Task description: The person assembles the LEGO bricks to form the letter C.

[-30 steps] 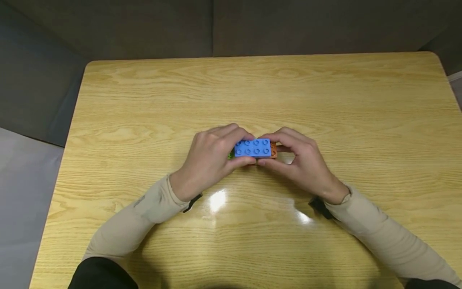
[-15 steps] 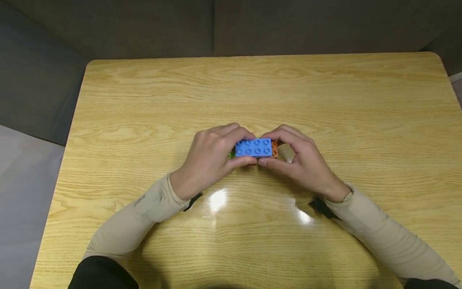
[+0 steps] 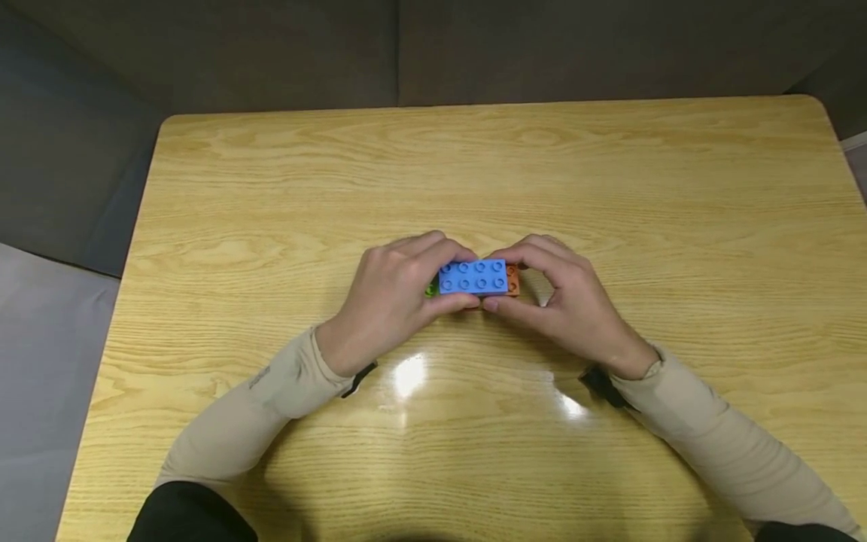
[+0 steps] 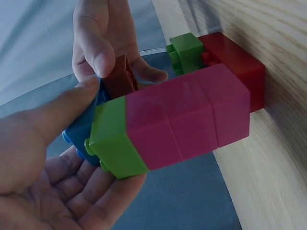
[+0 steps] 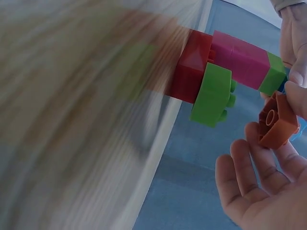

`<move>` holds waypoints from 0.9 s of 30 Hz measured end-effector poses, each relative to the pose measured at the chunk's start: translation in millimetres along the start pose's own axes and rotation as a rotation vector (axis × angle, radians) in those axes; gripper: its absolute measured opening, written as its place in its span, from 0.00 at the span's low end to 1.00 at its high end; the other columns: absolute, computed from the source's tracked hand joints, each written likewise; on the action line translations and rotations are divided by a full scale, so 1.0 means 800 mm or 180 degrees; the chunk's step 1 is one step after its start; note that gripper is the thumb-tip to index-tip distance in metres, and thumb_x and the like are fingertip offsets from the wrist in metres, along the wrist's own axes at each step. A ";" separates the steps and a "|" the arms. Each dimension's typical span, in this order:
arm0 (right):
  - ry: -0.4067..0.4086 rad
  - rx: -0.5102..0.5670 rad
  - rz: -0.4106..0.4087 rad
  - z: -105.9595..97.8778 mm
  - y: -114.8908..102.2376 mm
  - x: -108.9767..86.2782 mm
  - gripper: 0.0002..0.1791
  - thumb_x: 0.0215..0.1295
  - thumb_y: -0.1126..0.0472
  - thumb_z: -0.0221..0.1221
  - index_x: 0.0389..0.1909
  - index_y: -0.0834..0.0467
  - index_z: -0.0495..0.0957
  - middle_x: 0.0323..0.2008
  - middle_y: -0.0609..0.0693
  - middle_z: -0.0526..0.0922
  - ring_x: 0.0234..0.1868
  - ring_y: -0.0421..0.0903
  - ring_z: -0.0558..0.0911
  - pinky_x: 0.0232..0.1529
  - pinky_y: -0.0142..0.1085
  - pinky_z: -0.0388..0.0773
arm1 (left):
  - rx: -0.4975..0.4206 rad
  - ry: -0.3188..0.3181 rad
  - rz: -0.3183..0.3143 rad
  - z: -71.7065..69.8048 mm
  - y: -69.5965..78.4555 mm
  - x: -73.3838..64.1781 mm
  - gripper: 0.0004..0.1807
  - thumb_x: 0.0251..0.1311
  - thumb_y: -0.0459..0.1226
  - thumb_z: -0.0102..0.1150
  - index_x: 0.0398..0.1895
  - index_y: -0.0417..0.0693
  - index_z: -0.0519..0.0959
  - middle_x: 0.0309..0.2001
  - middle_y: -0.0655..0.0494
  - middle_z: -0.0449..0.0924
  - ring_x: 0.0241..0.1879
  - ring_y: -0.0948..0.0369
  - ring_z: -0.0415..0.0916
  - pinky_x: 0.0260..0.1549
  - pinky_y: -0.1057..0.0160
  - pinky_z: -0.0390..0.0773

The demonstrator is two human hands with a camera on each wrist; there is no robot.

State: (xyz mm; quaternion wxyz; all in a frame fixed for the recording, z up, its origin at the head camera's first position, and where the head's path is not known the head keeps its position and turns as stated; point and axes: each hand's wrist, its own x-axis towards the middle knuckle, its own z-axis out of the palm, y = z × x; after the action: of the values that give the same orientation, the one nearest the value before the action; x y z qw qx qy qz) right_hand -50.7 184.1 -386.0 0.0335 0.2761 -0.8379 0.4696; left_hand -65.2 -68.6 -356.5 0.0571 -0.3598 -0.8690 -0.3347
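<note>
In the head view a blue toy building brick (image 3: pixel 473 277) with studs on top lies between both hands. My left hand (image 3: pixel 396 293) pinches it, thumb on the near side and fingers on the far side. An orange brick (image 5: pixel 279 122) sits beneath its right end, with my right hand (image 3: pixel 562 293) gripping it between thumb and fingers close to the blue one. The left wrist view shows a lime green brick (image 4: pixel 115 139) under the blue one's other end. Pink bricks (image 4: pixel 187 117) stacked below that lead down to a red brick (image 4: pixel 240 64) against the table.
A second green brick (image 5: pixel 211 93) stands on the red one, beside the pink stack, its studs facing the orange brick. The wooden table (image 3: pixel 271 188) ends at grey partitions (image 3: pixel 284 53) at the back and left.
</note>
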 end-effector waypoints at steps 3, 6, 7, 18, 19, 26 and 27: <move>-0.0082 -0.0156 -0.0018 -0.004 0.001 0.000 0.28 0.55 0.68 0.83 0.57 0.59 0.86 0.49 0.46 0.88 0.53 0.46 0.81 0.54 0.46 0.77 | -0.0070 -0.0013 -0.0013 0.000 0.000 0.001 0.25 0.59 0.46 0.83 0.52 0.40 0.87 0.44 0.51 0.89 0.42 0.55 0.87 0.41 0.57 0.86; -0.0261 -0.0429 -0.0020 -0.009 0.005 -0.001 0.31 0.55 0.62 0.84 0.60 0.58 0.85 0.51 0.48 0.87 0.54 0.47 0.81 0.56 0.48 0.77 | -0.0169 -0.0061 -0.0029 0.000 0.001 0.001 0.24 0.60 0.44 0.83 0.53 0.40 0.86 0.45 0.51 0.87 0.44 0.56 0.85 0.45 0.56 0.85; -0.0350 -0.0556 -0.0014 -0.011 0.006 -0.002 0.32 0.56 0.60 0.84 0.60 0.58 0.84 0.52 0.48 0.86 0.54 0.48 0.81 0.55 0.49 0.77 | -0.0184 -0.0080 -0.0035 0.000 0.001 0.002 0.24 0.60 0.43 0.83 0.53 0.40 0.86 0.45 0.52 0.87 0.45 0.56 0.84 0.48 0.55 0.84; -0.0992 -0.1270 0.0383 -0.012 0.016 -0.003 0.21 0.62 0.55 0.81 0.51 0.59 0.86 0.48 0.55 0.89 0.46 0.53 0.87 0.46 0.51 0.84 | -0.0097 -0.0235 -0.0126 -0.001 0.001 -0.002 0.26 0.61 0.47 0.83 0.56 0.44 0.86 0.47 0.55 0.87 0.46 0.56 0.82 0.60 0.52 0.78; -0.0998 -0.1280 0.0387 -0.011 0.016 -0.003 0.21 0.63 0.55 0.81 0.50 0.59 0.86 0.49 0.56 0.90 0.47 0.54 0.88 0.46 0.53 0.85 | -0.0097 -0.0250 -0.0140 -0.002 0.001 -0.003 0.27 0.60 0.48 0.83 0.57 0.45 0.86 0.48 0.55 0.87 0.47 0.56 0.82 0.60 0.52 0.78; -0.1002 -0.1321 0.0466 -0.009 0.016 -0.005 0.23 0.63 0.52 0.81 0.52 0.59 0.86 0.50 0.57 0.90 0.49 0.55 0.89 0.48 0.54 0.86 | -0.0160 -0.0169 -0.0247 -0.009 -0.008 -0.015 0.31 0.55 0.48 0.86 0.58 0.44 0.86 0.52 0.53 0.87 0.54 0.53 0.83 0.57 0.50 0.81; -0.1002 -0.1321 0.0474 -0.010 0.016 -0.005 0.22 0.63 0.52 0.80 0.52 0.59 0.86 0.51 0.57 0.90 0.49 0.55 0.89 0.48 0.54 0.86 | -0.0180 -0.0137 -0.0261 -0.009 -0.010 -0.017 0.31 0.55 0.47 0.87 0.58 0.43 0.86 0.52 0.52 0.87 0.54 0.53 0.83 0.55 0.50 0.82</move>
State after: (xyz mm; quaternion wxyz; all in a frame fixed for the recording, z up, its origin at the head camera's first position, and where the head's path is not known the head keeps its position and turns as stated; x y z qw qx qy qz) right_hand -55.2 197.0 -392.7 -0.0760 0.2705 -0.9291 0.2403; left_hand -61.2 -85.2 -360.0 0.0144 -0.3326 -0.8742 -0.3534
